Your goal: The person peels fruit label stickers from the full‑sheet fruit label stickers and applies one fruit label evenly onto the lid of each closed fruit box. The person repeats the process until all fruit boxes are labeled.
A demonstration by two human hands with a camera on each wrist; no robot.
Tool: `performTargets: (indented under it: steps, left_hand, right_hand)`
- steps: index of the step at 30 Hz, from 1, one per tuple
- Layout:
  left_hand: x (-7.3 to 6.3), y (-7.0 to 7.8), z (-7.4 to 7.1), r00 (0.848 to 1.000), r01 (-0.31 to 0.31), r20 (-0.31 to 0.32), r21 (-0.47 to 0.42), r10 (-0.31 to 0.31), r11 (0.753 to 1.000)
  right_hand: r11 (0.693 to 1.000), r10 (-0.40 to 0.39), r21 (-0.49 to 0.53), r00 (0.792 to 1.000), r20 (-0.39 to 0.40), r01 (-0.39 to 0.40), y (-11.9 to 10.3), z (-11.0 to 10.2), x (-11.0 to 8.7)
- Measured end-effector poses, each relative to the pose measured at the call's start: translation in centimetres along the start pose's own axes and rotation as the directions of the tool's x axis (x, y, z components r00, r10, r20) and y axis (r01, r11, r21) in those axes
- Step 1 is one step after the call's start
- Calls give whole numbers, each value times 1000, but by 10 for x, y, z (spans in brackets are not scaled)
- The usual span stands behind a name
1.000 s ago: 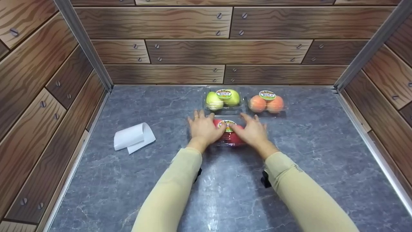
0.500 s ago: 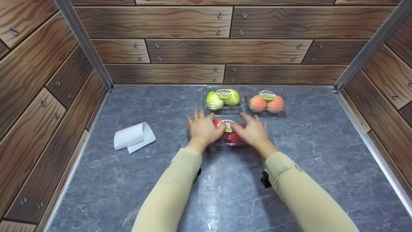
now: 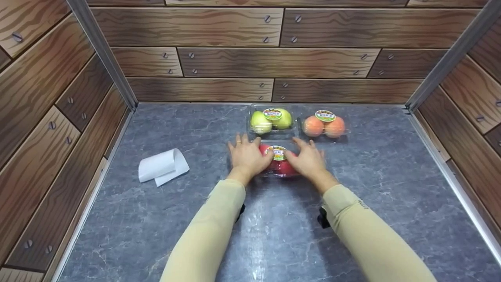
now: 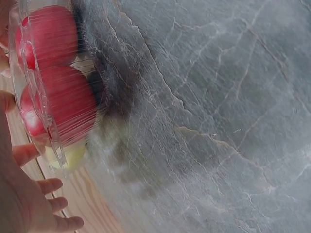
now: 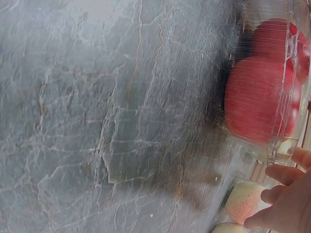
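Note:
A clear plastic box (image 3: 282,175) of red apples (image 3: 285,168) sits on the grey tabletop, an oval label (image 3: 277,153) on its lid. My left hand (image 3: 248,157) rests on its left side, fingers spread and pointing away, thumb at the label. On the opposite side lies my right hand (image 3: 309,159), its thumb at the label's other edge. In the left wrist view two red apples (image 4: 58,102) show through the box wall, beside outstretched fingers (image 4: 57,204). The right wrist view has the fingers (image 5: 282,174) at the lid's rim.
Behind stand a clear box of yellow-green fruit (image 3: 261,122) and, to its right, one of orange-pink fruit (image 3: 334,127). A curled white paper sheet (image 3: 156,166) lies on the left. Wood-patterned panels (image 3: 231,27) wall in the grey table (image 3: 195,219).
My right thumb has shifted slightly to the right, baring more of the label. The box and the rest of both hands have stayed in place.

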State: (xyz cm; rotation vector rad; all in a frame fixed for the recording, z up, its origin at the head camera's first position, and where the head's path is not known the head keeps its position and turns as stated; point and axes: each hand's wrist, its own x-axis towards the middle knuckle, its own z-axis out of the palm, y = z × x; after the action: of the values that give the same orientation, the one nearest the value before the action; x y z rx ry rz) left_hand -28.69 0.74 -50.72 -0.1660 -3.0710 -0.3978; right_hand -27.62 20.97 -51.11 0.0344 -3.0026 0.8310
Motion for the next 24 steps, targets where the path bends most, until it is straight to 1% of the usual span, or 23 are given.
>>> performTargets:
  steps: [6,10,16,24]
  left_hand:
    - [0,0,0,1000,-1,12,-12,1,1000]
    - [-1,-2,-1,1000,-12,16,-17,12,1000]
    - [-2,-4,0,999,-32,6,-28,32,999]
    - [-1,-6,1,999,-44,22,-15,44,999]
  right_hand:
    - [1000,-2,8,1000,0,2,0,-1,0]
    - [1000,-9,9,1000,18,9,1,-1,0]
    - [1000,-20,14,999,44,20,2,-3,-1]
    - [1000,-27,13,997,75,26,4,-5,-1]
